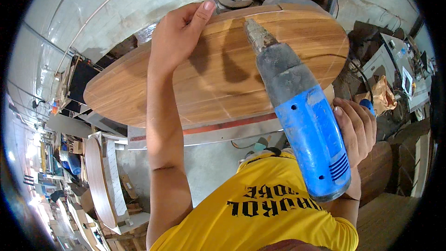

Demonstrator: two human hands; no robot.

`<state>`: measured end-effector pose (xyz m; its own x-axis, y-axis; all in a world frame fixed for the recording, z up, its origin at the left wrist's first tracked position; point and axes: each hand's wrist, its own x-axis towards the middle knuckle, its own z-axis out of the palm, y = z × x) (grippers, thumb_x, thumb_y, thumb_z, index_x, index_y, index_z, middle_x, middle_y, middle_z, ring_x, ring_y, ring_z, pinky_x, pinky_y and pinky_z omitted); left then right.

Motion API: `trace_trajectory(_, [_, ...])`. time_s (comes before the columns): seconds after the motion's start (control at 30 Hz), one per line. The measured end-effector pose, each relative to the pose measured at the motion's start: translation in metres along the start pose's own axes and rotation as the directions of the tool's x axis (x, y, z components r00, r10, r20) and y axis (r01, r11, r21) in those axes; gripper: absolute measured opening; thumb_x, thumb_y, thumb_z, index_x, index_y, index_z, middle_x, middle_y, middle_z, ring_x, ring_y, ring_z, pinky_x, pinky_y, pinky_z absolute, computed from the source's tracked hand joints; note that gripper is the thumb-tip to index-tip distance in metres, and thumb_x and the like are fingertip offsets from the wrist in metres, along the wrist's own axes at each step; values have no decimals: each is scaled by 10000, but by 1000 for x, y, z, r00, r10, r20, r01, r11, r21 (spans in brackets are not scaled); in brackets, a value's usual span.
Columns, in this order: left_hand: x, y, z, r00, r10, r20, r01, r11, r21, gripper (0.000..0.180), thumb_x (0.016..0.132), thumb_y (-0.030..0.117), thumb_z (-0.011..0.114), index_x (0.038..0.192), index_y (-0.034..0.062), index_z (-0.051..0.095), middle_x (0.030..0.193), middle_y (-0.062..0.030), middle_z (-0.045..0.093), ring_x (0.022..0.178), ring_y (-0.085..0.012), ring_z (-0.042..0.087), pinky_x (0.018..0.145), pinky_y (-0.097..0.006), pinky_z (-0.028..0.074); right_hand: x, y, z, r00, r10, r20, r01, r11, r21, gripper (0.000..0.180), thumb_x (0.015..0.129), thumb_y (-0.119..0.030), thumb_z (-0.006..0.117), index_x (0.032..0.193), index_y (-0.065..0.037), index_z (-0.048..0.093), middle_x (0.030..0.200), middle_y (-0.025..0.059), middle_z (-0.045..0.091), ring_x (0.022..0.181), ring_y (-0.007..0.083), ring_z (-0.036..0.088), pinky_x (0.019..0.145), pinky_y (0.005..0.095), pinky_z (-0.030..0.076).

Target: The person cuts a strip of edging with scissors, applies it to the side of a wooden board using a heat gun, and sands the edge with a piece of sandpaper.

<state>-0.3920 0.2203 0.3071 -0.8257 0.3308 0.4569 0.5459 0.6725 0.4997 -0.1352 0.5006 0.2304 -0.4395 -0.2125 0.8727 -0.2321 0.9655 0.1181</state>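
Observation:
An oval wooden tabletop (139,88) with glossy brown grain lies in front of me. My left hand (179,35) rests on its far edge, fingers curled over the rim and thumb pointing up. My right hand (355,130) grips the handle of a blue heat gun (306,130) with a grey barrel. Its dirty metal nozzle (257,35) points at the far part of the tabletop, right of my left hand. I cannot tell whether the nozzle touches the wood.
A second oval wooden panel (95,181) leans at lower left among workshop clutter. Round discs (234,1) lie beyond the tabletop. A workbench with tools (395,65) and a crumpled brown bag (381,95) stand at right. Concrete floor (209,162) shows below.

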Motion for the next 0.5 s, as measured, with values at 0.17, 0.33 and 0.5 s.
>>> trace_trajectory(0.17, [1,-3,4,998,-23,-54,19,997,-79,651,1104,657,505,1265,110,817,1078,-121,821,1069,-199,724,987,-351,536,4,-9,9,1000,13,3,-12,999,-34,270,946,-189,774,1206,-120,799,1101,74,822,1004,244,775,887,393,584])
trace_trajectory(0.33, [5,-12,7,995,2,-102,-19,987,-162,697,1058,749,500,1246,167,834,1070,-97,838,1106,-261,764,990,-381,555,4,-12,17,1000,-19,15,19,999,-31,302,936,-200,769,1230,-142,801,1096,63,818,997,236,771,868,378,584])
trace_trajectory(0.5, [6,-12,11,994,6,-110,-22,989,-146,717,1057,765,478,1243,172,835,1079,-89,837,1091,-267,766,995,-388,553,6,-14,21,999,-38,7,38,999,-34,335,919,-216,758,1243,-142,801,1097,64,816,992,241,771,855,367,586])
